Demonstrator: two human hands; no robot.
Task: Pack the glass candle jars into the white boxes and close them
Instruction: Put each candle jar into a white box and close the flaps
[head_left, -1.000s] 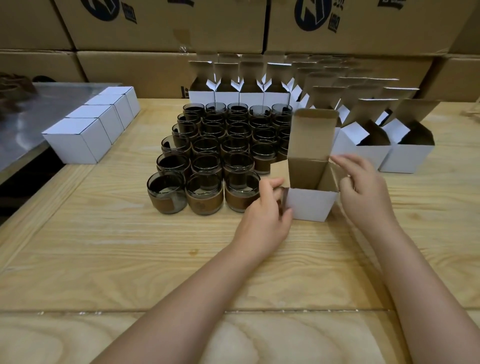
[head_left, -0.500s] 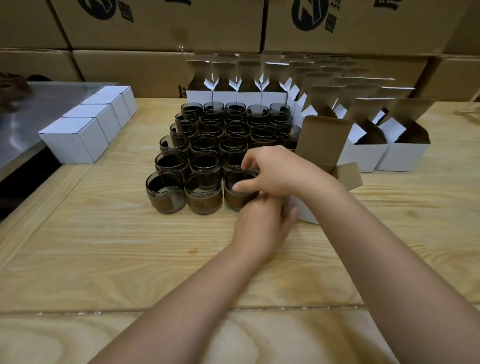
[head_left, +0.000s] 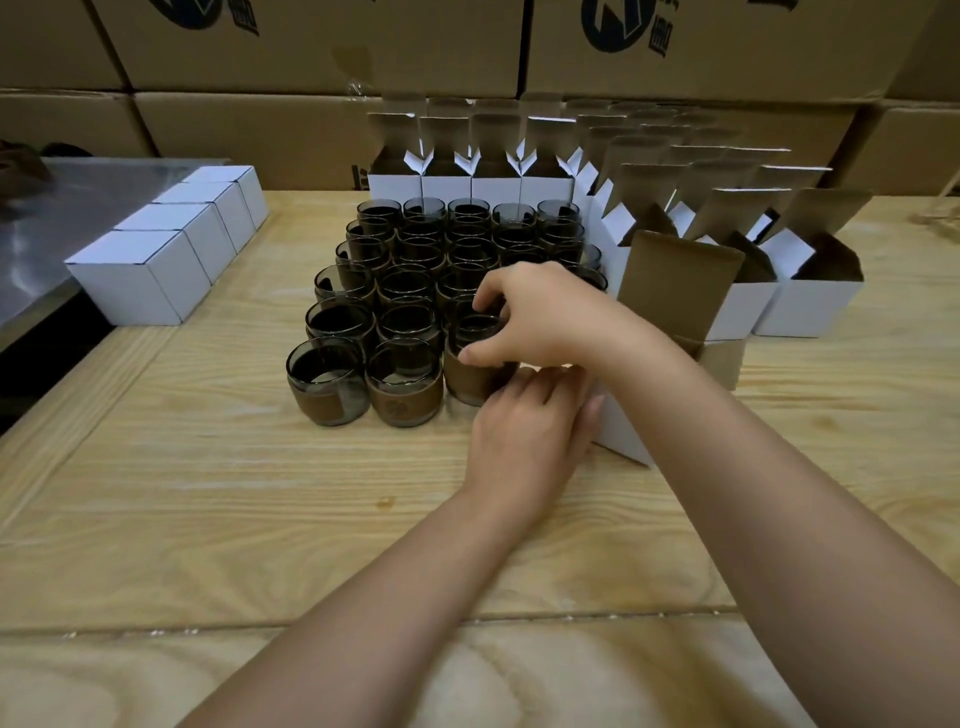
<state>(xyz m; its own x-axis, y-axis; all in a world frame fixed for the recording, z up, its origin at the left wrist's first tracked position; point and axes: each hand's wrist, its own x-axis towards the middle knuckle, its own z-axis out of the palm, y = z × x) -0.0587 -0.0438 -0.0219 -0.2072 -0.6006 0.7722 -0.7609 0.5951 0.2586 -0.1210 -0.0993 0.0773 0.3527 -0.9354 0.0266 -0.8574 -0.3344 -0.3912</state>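
Observation:
Several dark glass candle jars with brown bands stand in a block on the wooden table (head_left: 208, 519). My right hand (head_left: 540, 322) reaches across and grips the rim of the front right jar (head_left: 470, 379), thumb on the near side, fingers over the top. My left hand (head_left: 530, 431) rests against the left side of an open white box (head_left: 623, 441), whose brown lid flap (head_left: 675, 280) stands up. Most of that box is hidden behind my right forearm.
A row of closed white boxes (head_left: 135, 280) lies at the left beside a metal surface (head_left: 31, 260). Several open white boxes (head_left: 810, 306) with raised flaps stand behind and to the right of the jars. Big cardboard cartons (head_left: 311, 47) wall off the back.
My right hand left the open box, crossed over my left hand to the jars and now grips the front right jar. My left hand stayed at the box.

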